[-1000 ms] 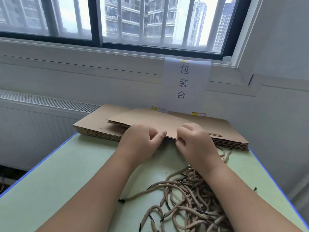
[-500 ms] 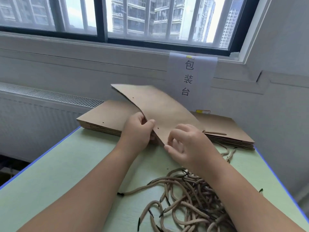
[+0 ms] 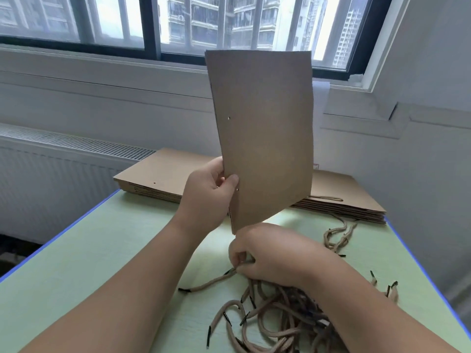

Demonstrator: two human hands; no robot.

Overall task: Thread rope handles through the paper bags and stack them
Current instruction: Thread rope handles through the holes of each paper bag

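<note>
My left hand grips a flat brown paper bag by its left edge and holds it upright above the table, two small punched holes showing near that edge. My right hand is lower, over a tangled pile of tan ropes with black tips, and pinches one rope near its end. A stack of flat bags lies at the table's far edge, partly hidden behind the raised bag. To the right, another stack has a rope handle on its top bag.
The pale green table has a blue rim and stands against a white wall under a window. A radiator grille runs on the left. Loose ropes lie near the right stack and right edge.
My left hand has lifted the bag from the stack and turned it upright. My right hand let go of the bag, dropped to the rope pile and pinched a rope.
</note>
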